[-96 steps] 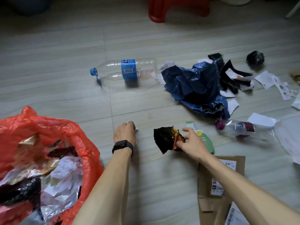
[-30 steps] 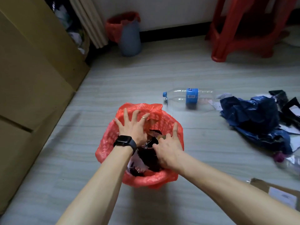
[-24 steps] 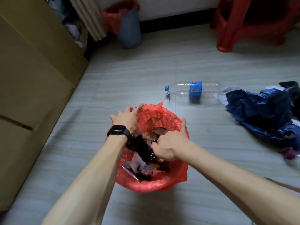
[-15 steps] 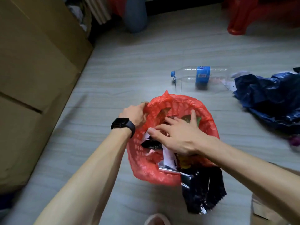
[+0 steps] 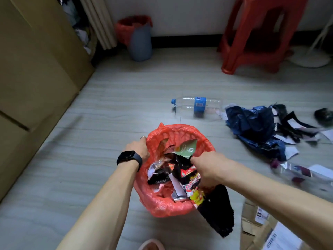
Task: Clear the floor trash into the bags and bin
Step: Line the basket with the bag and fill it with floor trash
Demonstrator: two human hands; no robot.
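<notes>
A red plastic bag [image 5: 162, 204] stands open on the floor, stuffed with snack wrappers [image 5: 182, 170]. My left hand [image 5: 137, 148], with a black watch on the wrist, grips the bag's left rim. My right hand [image 5: 207, 168] is curled at the right rim, holding the bag's edge together with wrappers. A black wrapper [image 5: 216, 212] hangs out over the near right side of the bag. A clear bottle with a blue label [image 5: 197, 105] lies on the floor beyond the bag. A crumpled blue bag [image 5: 252, 123] lies to its right.
A grey bin lined with a red bag [image 5: 139, 38] stands by the far wall. A red stool [image 5: 255, 33] stands at the back right. Cardboard boxes [image 5: 32, 69] line the left. Paper scraps, black wrappers [image 5: 292, 123], a small bottle [image 5: 295, 172] and flattened cardboard [image 5: 255, 224] lie at right.
My right hand went from flat on the trash to curled at the bag's right rim. My left hand kept hold of the left rim. The view tilted up.
</notes>
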